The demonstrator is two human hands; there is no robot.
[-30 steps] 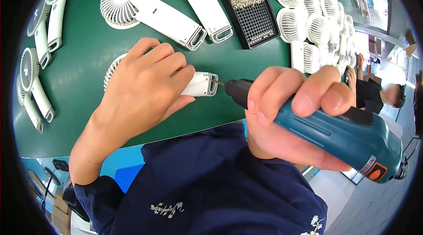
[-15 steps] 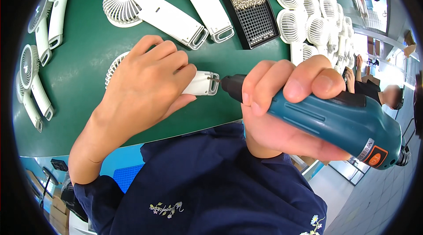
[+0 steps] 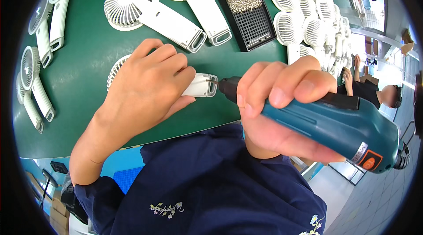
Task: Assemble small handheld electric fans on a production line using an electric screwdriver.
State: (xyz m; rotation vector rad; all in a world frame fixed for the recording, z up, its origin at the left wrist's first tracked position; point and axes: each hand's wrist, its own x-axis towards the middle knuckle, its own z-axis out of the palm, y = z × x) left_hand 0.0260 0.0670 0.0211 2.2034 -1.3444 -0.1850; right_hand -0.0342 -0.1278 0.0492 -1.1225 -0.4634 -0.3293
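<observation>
My left hand (image 3: pixel 147 83) is closed over a white handheld fan (image 3: pixel 199 86) on the table and hides most of it. The fan's slotted head peeks out left of the hand, and its handle end with a grey loop sticks out to the right. In my right hand (image 3: pixel 282 102) is a teal electric screwdriver (image 3: pixel 328 127) with a black nose, my fingers wrapped round its body. Its thin bit points left and reaches the handle end beside the loop. Whether a screw sits under the tip is too small to tell.
On the green table (image 3: pixel 88 58), a black screw tray (image 3: pixel 253 25) heaped with small screws stands beyond my hands. Two white fans (image 3: pixel 174 21) lie beside it. Several more fans (image 3: pixel 31 65) lie at the left, and a crowd of fans (image 3: pixel 288 27) fills the right. Another person (image 3: pixel 370 89) sits far right.
The screwdriver and my right hand have shifted slightly left, with its rear end a little lower. My left hand and the fan stay nearly the same.
</observation>
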